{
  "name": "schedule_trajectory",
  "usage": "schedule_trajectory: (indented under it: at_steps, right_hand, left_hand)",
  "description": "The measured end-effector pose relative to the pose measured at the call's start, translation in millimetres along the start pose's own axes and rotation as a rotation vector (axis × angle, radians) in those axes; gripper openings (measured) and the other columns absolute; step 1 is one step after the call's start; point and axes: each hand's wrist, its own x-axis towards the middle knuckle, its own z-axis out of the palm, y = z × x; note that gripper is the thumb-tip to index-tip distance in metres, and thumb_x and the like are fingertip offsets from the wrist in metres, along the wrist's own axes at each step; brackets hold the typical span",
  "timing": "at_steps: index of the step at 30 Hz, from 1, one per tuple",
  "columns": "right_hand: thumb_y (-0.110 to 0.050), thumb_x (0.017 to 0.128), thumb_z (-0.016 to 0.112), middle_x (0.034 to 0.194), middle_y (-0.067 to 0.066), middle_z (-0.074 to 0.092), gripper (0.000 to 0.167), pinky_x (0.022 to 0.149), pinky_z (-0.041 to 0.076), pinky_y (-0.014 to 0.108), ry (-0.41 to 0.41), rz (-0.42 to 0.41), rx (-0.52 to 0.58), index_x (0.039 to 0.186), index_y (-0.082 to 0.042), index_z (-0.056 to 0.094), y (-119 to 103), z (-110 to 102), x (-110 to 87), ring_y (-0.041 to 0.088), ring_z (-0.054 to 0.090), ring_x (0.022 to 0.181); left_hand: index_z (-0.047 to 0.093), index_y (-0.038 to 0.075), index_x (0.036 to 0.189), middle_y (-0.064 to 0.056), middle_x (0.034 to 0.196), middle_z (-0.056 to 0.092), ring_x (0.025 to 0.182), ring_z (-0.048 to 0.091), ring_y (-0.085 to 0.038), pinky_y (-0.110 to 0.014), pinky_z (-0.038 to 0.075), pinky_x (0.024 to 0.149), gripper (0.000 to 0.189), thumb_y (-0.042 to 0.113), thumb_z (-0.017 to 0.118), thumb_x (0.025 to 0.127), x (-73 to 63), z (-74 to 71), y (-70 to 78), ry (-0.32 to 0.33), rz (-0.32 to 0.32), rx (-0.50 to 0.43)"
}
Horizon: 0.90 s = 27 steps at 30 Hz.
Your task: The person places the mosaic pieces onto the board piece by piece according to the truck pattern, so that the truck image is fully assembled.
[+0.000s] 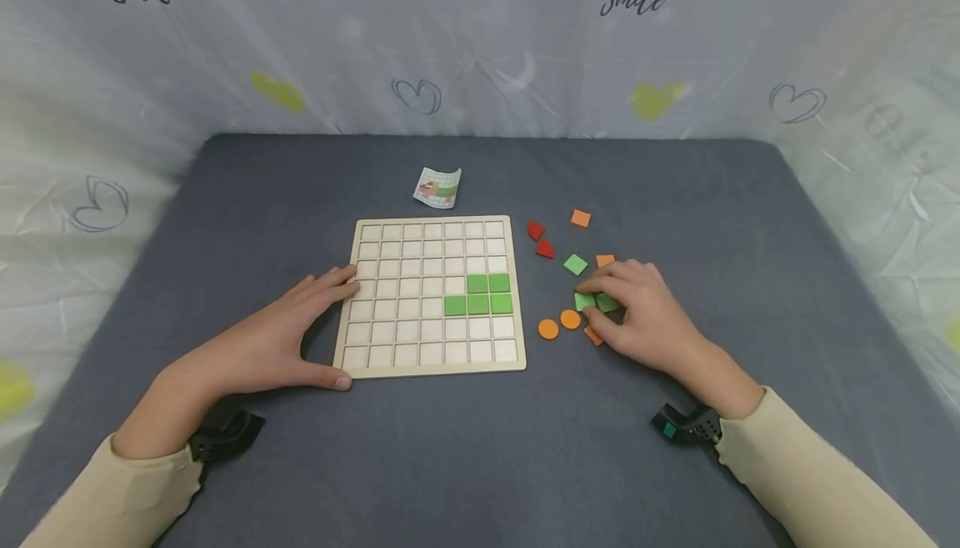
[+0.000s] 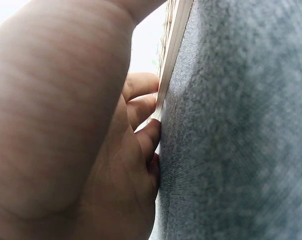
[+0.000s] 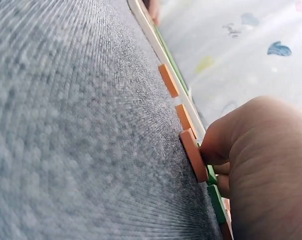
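A wooden grid board lies flat, with several green square tiles set in its right-hand cells. My left hand rests at the board's left side, fingers extended against its edge and thumb at the near-left corner. In the left wrist view those fingers touch the board's side. Right of the board, my right hand pinches a light green square tile between thumb and forefinger on the table. Another green tile lies partly under the hand. In the right wrist view an orange tile stands before the thumb.
Two orange discs, two red pieces, a green tile and orange squares lie around the right hand. Behind the board is a small printed card. A patterned curtain hangs beyond the grey table.
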Motion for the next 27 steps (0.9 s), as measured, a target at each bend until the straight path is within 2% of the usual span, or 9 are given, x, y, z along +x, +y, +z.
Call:
schedule_trajectory:
  at_steps: [11,19,27]
  right_hand:
    - [-0.008,0.089,0.086,0.098,0.000,0.074,0.018,0.079,0.037,0.036,0.040,0.009,-0.018,0.107,-0.008,0.084,0.0,2.4,0.9,0.015,0.056,0.082]
    - [-0.007,0.088,0.087,0.099,-0.001,0.075,0.019,0.078,0.036,0.036,0.068,-0.022,-0.008,0.107,-0.009,0.084,1.1,5.3,0.0,0.015,0.057,0.082]
    - [-0.008,0.087,0.085,0.099,0.000,0.076,0.018,0.077,0.035,0.036,0.135,-0.085,0.002,0.105,-0.009,0.084,-4.8,9.0,2.4,0.019,0.060,0.085]
  left_hand:
    - [0.029,0.028,0.174,0.006,0.183,0.009,0.166,0.004,-0.048,-0.076,0.020,0.125,0.126,0.080,0.085,0.075,0.3,0.5,-1.0,-0.001,0.002,-0.010]
    - [0.027,0.029,0.175,0.009,0.182,0.008,0.166,0.004,-0.047,-0.076,0.021,0.125,0.126,0.079,0.086,0.075,1.1,-1.6,-2.3,-0.002,-0.002,0.007]
    - [0.026,0.027,0.175,0.005,0.183,0.008,0.166,0.002,-0.048,-0.076,0.019,0.126,0.127,0.079,0.085,0.075,-0.2,-0.8,0.4,-0.003,0.001,0.001]
